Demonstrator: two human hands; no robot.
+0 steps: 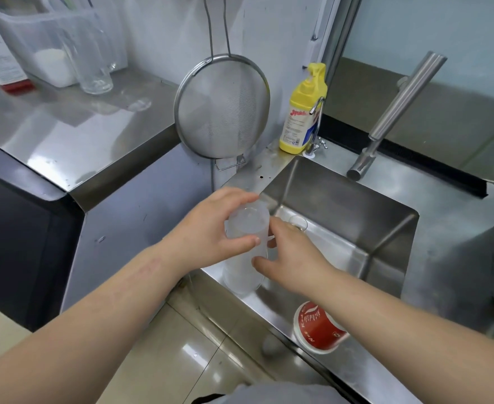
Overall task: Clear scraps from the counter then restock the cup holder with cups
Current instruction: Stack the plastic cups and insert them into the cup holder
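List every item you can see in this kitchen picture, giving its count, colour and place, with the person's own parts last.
clear plastic cups: stacked, count unclear, translucent, held over the sink's left edge
sink: one, steel, centre right
red paper cup: one, red and white, on its side in the sink's near corner
small glass: one, clear, on the sink floor
strainer: one, steel mesh, hanging on the wall
soap bottle: one, yellow, behind the sink
tap: one, steel, over the sink's far side
tall glass: one, clear, on the raised counter
plastic bin: one, clear, upper left
left hand: grips the upper cup
right hand: fingers on the lower cup
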